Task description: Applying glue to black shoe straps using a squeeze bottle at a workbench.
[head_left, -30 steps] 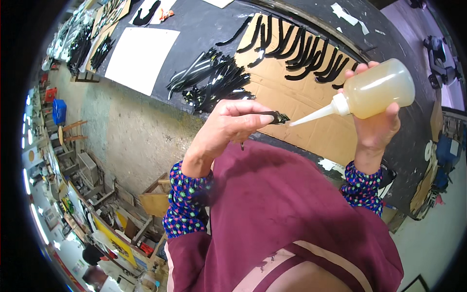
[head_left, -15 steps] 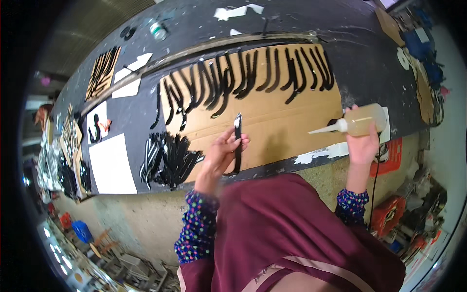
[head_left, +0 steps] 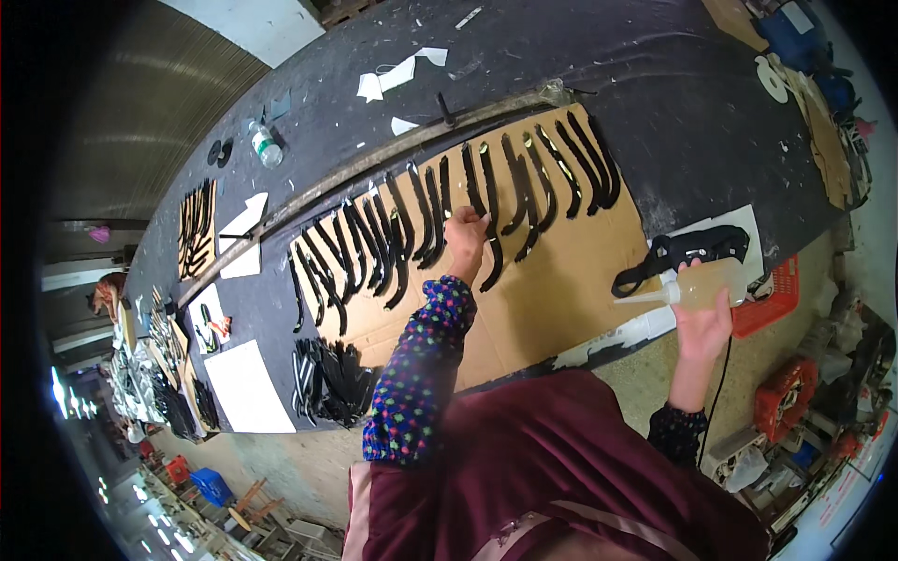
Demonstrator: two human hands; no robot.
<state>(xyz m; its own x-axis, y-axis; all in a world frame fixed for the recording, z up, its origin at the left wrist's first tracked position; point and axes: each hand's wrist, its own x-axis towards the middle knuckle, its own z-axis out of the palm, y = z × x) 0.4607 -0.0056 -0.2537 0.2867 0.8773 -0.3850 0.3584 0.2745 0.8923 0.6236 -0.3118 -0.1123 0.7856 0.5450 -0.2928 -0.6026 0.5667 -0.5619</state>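
Observation:
My left hand (head_left: 465, 236) reaches over the brown cardboard sheet (head_left: 552, 299), its fingers closed around a curved black strip in the row. Part of that strip is hidden under the fingers. On both sides lie more curved black strips (head_left: 434, 213), some with shiny wet-looking spots. My right hand (head_left: 703, 327) grips a translucent squeeze bottle (head_left: 703, 286) of pale yellowish liquid, tilted sideways with its long nozzle pointing left. Just beyond the bottle lies a black strap-like item (head_left: 700, 245) on white paper.
A pile of black strips (head_left: 332, 381) lies by the near table edge, beside a white sheet (head_left: 248, 388). A long bar (head_left: 374, 159) runs behind the cardboard. Farther back stands a clear plastic bottle (head_left: 266, 145). A red crate (head_left: 772, 297) sits below the table's right side.
My left hand has moved forward from near my body to the row, where the strip it carried now is. The right hand still holds the bottle, slightly lower in view. The view has shifted.

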